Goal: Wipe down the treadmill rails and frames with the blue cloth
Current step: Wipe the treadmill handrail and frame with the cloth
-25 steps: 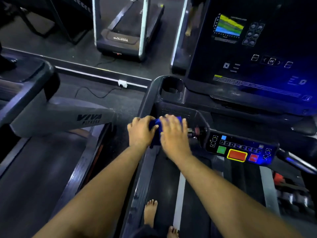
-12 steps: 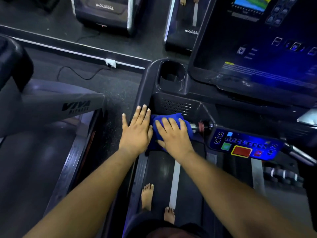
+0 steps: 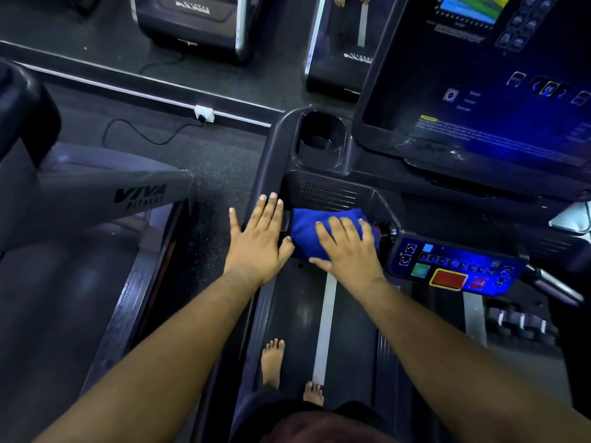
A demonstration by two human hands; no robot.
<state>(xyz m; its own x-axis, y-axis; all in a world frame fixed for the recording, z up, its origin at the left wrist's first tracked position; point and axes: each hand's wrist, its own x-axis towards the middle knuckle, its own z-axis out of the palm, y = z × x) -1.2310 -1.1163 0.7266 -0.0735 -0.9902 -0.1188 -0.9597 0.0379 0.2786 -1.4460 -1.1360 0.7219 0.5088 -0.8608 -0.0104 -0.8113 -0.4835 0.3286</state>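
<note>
The blue cloth (image 3: 315,227) is draped over the treadmill's front crossbar, between the left frame rail (image 3: 271,155) and the lit control panel (image 3: 454,266). My right hand (image 3: 347,247) lies flat on top of the cloth, fingers spread, pressing it onto the bar. My left hand (image 3: 259,241) rests flat with fingers apart on the left rail just beside the cloth, its thumb touching the cloth's edge. The bar under the cloth is hidden.
A cup holder (image 3: 321,140) sits ahead of the cloth, with the big console screen (image 3: 479,75) to the right. A neighbouring treadmill (image 3: 96,199) stands at left, a wall socket (image 3: 204,112) with cable beyond. My bare feet (image 3: 271,362) stand on the belt.
Both hands went from gripping the cloth-covered bar to lying flat with fingers spread. The left hand slid off the cloth to the left rail. The view tilted downward.
</note>
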